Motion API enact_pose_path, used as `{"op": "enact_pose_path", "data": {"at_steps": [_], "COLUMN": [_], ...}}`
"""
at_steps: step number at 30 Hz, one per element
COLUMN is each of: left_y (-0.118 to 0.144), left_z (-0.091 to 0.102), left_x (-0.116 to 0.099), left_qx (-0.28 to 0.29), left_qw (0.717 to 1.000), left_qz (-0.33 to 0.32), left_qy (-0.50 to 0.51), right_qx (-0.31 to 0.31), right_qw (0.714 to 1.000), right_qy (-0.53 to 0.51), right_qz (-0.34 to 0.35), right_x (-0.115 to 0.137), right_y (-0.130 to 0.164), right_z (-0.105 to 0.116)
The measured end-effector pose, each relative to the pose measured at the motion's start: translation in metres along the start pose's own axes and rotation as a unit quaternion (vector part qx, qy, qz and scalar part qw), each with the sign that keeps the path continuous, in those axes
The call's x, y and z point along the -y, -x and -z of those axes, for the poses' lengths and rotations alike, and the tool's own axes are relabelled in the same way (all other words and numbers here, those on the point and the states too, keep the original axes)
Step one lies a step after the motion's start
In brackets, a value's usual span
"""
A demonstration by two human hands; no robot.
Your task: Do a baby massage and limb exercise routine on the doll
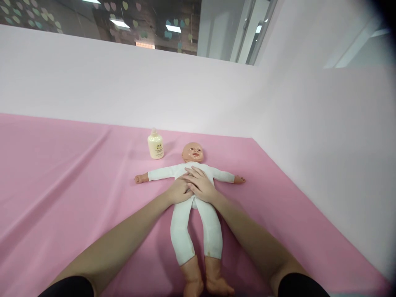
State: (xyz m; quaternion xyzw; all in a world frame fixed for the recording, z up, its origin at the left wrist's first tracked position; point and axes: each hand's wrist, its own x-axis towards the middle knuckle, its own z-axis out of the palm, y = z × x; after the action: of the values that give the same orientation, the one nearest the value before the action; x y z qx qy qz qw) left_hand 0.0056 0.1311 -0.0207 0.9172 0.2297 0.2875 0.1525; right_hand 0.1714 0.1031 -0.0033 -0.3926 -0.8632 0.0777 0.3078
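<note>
A baby doll [182, 227] with a white cloth body lies face up, its arms spread wide and its bare feet toward me. Both my hands rest on its torso. My left hand [180, 190] lies on the belly with its fingers partly hidden under the other hand. Over it lies my right hand [202, 185], flat, its fingers stretched out and slightly apart across the doll's chest. Neither hand grips anything. Beyond the doll's outstretched arm, to the left of its head, stands a cream-coloured pump bottle [155, 146] with dark print.
The doll and bottle are on a pink sheet [77, 177] with folds on the left. White walls [123, 82] border it at the back and on the right. Above the back wall is a window [139, 24] with heart-shaped stickers.
</note>
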Motion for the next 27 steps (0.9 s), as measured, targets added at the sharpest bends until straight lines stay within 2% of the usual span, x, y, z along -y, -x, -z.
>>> {"op": "enact_pose_path", "data": {"at_steps": [3,6,9,12,16,19,22,24,27], "left_y": [-0.002,-0.003,-0.003,-0.003,-0.004,-0.003,-0.003,-0.002,-0.001], "left_z": [0.001,0.001,-0.002,-0.005,-0.005,-0.004,-0.003,-0.003,-0.004], "left_x": [-0.001,0.001,0.002,0.002,0.0,-0.001,0.002,0.006,0.012], "left_qx": [-0.002,-0.026,-0.072,-0.108,-0.113,-0.138,-0.177,-0.166,-0.118], "left_qw": [0.999,0.991,0.977,0.975,0.981,0.979,0.973,0.975,0.982], "left_qz": [-0.018,-0.006,0.048,0.095,0.113,0.126,0.132,0.125,0.119], "left_qy": [0.039,0.127,0.197,0.171,0.11,0.082,0.071,0.078,0.084], "right_qx": [0.055,0.041,0.016,0.017,0.039,0.033,0.025,0.023,0.018], "right_qw": [0.998,0.995,0.986,0.968,0.954,0.954,0.965,0.977,0.994], "right_qy": [0.008,0.022,0.073,0.122,0.15,0.146,0.125,0.1,0.033], "right_qz": [-0.039,-0.084,-0.152,-0.217,-0.257,-0.259,-0.229,-0.184,-0.098], "right_x": [-0.007,-0.013,-0.012,-0.006,0.005,0.011,0.013,0.013,0.01], "right_y": [-0.004,-0.006,-0.005,-0.003,0.002,0.005,0.005,0.004,0.002], "right_z": [-0.002,-0.006,-0.01,-0.012,-0.016,-0.019,-0.019,-0.016,-0.012]}}
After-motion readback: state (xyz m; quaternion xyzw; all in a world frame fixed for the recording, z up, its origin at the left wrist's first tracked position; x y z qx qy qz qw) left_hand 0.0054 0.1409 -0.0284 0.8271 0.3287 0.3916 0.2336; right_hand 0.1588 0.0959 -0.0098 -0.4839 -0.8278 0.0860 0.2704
